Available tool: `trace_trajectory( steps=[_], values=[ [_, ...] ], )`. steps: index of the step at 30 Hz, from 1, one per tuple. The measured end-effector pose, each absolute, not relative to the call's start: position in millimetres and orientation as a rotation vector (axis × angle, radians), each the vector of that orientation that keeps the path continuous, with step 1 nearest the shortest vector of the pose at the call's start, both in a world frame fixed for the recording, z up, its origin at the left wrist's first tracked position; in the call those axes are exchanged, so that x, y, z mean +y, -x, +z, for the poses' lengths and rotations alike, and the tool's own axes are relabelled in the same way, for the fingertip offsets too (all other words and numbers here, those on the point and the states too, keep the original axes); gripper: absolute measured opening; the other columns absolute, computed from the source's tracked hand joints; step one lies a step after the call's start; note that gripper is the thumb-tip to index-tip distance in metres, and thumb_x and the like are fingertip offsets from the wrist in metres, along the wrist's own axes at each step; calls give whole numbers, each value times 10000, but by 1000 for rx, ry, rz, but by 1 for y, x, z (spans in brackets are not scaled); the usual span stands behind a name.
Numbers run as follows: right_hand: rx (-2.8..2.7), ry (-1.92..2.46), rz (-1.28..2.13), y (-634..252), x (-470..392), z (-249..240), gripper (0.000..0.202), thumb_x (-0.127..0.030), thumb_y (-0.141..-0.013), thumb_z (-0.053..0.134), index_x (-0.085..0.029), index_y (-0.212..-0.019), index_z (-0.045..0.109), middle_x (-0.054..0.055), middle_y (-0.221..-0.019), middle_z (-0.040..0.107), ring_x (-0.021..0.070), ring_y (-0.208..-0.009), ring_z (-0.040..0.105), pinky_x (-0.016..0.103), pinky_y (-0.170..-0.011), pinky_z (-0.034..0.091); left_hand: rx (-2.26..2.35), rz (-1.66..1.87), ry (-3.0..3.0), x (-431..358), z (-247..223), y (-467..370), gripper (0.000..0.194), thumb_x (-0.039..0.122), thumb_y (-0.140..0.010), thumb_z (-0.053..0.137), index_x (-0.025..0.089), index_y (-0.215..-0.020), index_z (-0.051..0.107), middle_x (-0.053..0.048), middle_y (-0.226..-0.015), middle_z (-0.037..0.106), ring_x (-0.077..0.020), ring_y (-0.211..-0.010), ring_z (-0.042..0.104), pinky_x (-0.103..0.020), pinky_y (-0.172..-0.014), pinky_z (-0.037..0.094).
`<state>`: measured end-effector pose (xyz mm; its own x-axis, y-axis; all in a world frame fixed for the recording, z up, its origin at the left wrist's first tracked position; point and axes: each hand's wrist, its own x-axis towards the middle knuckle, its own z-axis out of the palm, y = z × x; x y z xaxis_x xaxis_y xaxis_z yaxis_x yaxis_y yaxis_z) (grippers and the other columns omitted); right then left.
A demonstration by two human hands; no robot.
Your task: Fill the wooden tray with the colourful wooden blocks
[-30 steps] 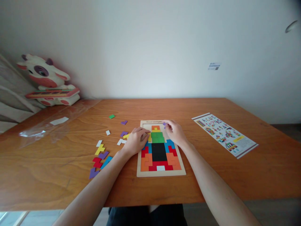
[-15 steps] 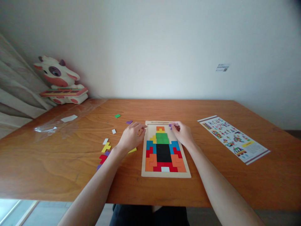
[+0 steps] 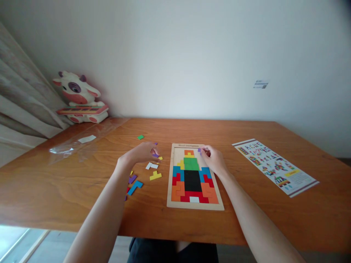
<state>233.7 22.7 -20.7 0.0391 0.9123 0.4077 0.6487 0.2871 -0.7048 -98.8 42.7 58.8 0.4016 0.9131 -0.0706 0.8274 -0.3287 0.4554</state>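
Observation:
A wooden puzzle tray (image 3: 195, 208) lies flat on the table, partly filled with coloured flat blocks. Inside it are green (image 3: 191, 164), black (image 3: 192, 180), orange, red, blue and yellow shapes. My right hand (image 3: 214, 157) is at the tray's upper right corner, its fingertips pinched on a small purple puzzle piece (image 3: 199, 150). To the left of the tray, my left hand (image 3: 142, 151) hovers with fingers apart over loose pieces. A purple piece (image 3: 155, 155) shows by its fingertips. Nearer me lie white pieces (image 3: 151, 166), a yellow T-shaped piece (image 3: 155, 175) and a blue L-shaped piece (image 3: 135, 187).
A printed pattern sheet (image 3: 276, 168) lies to the right of the tray. At the far left, a clear plastic bag (image 3: 74, 148) rests on the table before a cow toy keyboard (image 3: 82, 98). A green piece (image 3: 140, 137) sits farther back. A wall rises behind the table.
My left hand has moved left, away from the tray's edge and over the loose pieces, uncovering several of them. My right hand stays at the upper right corner with the purple piece.

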Motion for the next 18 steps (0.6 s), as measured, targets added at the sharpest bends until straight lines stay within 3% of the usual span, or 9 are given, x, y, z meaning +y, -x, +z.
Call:
trace_trajectory(
  steps=[4, 12, 15, 18],
  values=[
    [-1680, 1443, 390, -234, 23, -23, 275, -407, -885, 540, -198, -965, 699, 100, -902, 759, 214, -706, 658, 370, -698, 521, 1507, 205, -2141, 56, 48, 97, 247, 391, -465, 845, 248, -635, 736, -15, -660, 729, -199, -610, 642, -234, -533, 403],
    [-1692, 1454, 354, -234, 26, -25, 243, -387, -871, 571, -196, -933, 708, 97, -857, 729, 223, -744, 645, 387, -740, 521, 1427, 195, -2063, 52, 50, 101, 175, 386, -546, 806, 233, -593, 736, -3, -586, 702, -153, -518, 604, -210, -478, 368],
    [-1671, 1445, 281, -232, 25, -20, 250, -408, -867, 586, -199, -934, 707, 114, -932, 719, 229, -788, 637, 399, -775, 516, 1325, 377, -2016, 45, 50, 87, 216, 430, -598, 794, 222, -602, 735, 2, -571, 680, -148, -517, 600, -209, -466, 383],
    [-1647, 1388, 351, -226, 19, -9, 300, -456, -888, 577, -193, -918, 717, 104, -899, 726, 206, -708, 622, 377, -727, 517, 1158, 670, -1915, 34, 44, 60, 284, 495, -669, 773, 213, -704, 761, 0, -636, 702, -160, -567, 637, -218, -500, 445]
  ],
)
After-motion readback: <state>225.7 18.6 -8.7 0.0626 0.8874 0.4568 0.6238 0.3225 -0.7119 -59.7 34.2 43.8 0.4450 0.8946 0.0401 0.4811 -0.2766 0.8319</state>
